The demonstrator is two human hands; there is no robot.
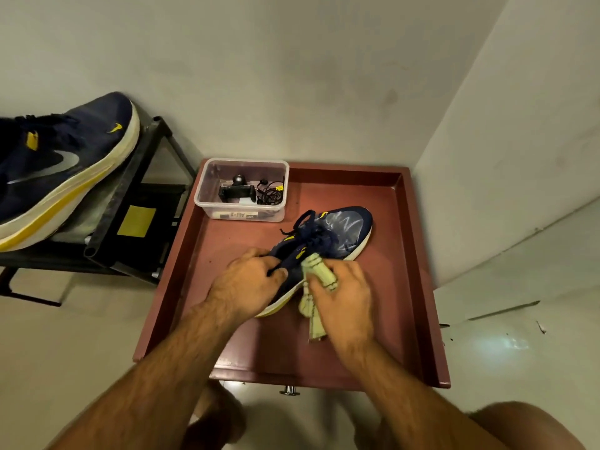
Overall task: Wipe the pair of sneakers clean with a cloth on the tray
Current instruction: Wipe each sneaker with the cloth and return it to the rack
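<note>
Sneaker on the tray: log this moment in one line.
left hand holds sneaker | right hand presses cloth | tray

The place is a corner where two plain pale walls [292, 76] meet — the right wall [519, 125] runs toward the camera, and both carry faint dark smudges. The floor [506, 313] is light and glossy, with a soft spot of reflected light on the right side and some small dark specks near it. At the left stands a black metal rack [143, 190] — its tube frame is dusty, and a yellow patch shows on its lower part.
</note>
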